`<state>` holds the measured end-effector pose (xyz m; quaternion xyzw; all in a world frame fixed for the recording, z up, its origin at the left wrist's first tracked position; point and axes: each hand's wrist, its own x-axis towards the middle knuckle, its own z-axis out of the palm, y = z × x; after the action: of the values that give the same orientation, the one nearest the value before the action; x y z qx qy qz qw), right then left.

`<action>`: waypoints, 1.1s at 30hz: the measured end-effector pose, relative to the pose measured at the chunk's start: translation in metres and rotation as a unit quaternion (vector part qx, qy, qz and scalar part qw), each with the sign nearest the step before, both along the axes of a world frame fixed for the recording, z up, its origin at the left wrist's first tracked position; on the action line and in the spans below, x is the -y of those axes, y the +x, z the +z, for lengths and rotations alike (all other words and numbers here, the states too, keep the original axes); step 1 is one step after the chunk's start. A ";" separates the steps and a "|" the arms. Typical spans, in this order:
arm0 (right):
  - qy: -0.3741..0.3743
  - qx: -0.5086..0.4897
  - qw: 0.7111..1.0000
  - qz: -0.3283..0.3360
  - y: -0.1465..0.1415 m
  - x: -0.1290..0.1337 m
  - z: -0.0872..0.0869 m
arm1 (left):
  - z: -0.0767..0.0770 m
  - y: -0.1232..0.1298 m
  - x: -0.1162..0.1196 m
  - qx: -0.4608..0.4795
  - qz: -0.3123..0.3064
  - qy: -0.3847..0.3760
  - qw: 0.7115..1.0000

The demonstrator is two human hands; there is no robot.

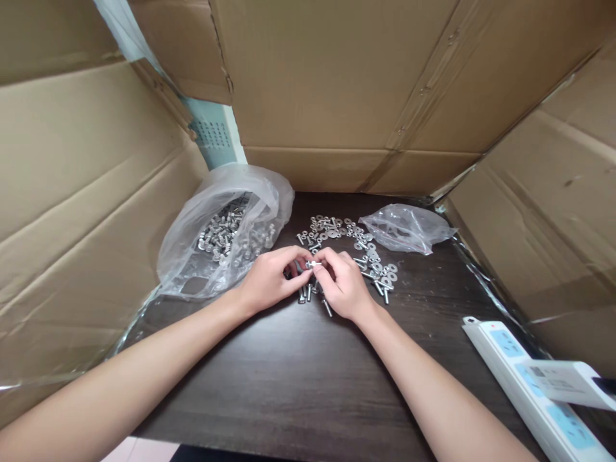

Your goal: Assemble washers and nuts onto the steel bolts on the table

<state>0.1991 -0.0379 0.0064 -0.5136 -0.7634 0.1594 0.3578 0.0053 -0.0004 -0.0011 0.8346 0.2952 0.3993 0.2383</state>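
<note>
Between my two hands, over the middle of the dark table, is a small metal bolt (314, 264). My left hand (275, 277) pinches it at one end. The fingertips of my right hand (341, 282) close on its other end, where a nut seems to sit. Loose bolts (308, 292) lie just below my fingers. Beyond and to the right of my hands spread more bolts, nuts and flat washers (372, 253) in a curved scatter.
At the left stands an open clear plastic bag (226, 224) full of bolts. A flattened plastic bag (408, 228) lies at the back right. A white power strip (524, 385) with a plug runs along the right. Cardboard walls (337, 83) enclose the dark table (289, 378).
</note>
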 end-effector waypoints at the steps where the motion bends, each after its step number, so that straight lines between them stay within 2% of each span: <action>1: -0.001 0.000 1.000 -0.001 0.000 0.000 0.000 | 0.000 0.000 0.000 0.000 0.000 -0.003 1.000; 33: -0.005 0.006 1.000 0.001 0.000 0.000 -0.001 | 0.000 0.000 -0.001 -0.003 -0.001 0.000 1.000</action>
<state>0.1992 -0.0376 0.0052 -0.5151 -0.7654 0.1608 0.3508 0.0052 0.0006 -0.0011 0.8360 0.2950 0.3965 0.2384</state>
